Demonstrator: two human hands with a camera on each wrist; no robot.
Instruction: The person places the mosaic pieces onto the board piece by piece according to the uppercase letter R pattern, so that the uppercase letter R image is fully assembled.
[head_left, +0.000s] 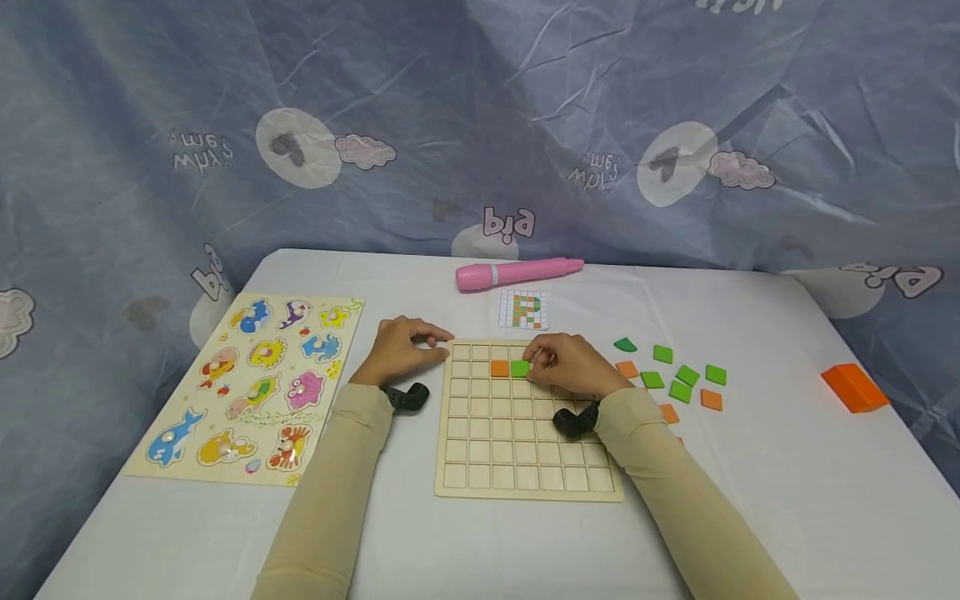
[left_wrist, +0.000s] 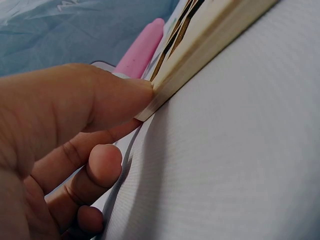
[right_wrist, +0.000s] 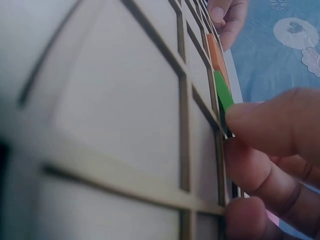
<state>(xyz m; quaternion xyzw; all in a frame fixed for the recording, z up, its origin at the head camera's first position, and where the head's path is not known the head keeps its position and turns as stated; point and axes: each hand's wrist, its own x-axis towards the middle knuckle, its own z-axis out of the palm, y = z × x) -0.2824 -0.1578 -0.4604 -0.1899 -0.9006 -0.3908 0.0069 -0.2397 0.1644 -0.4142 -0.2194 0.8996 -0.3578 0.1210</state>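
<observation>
A square wooden grid board [head_left: 502,477] lies on the table. My left hand [head_left: 400,350] holds its far left corner; in the left wrist view the thumb [left_wrist: 125,97] presses the corner edge and a fingertip touches just below. At the board's second row, my right hand [head_left: 573,364] pinches a green square tile [head_left: 519,369]. That tile sits beside an orange square tile [head_left: 499,368] lying in a cell. The right wrist view shows the green tile [right_wrist: 223,90] tilted against the grid, its near end at my thumb. The other right fingers are curled near the board.
Loose green tiles [head_left: 652,380] and orange tiles [head_left: 712,400] lie right of the board. A pattern card [head_left: 523,309] and a pink pen-shaped object [head_left: 521,273] lie behind it. An animal puzzle board [head_left: 273,392] is at left, an orange block [head_left: 855,388] at far right.
</observation>
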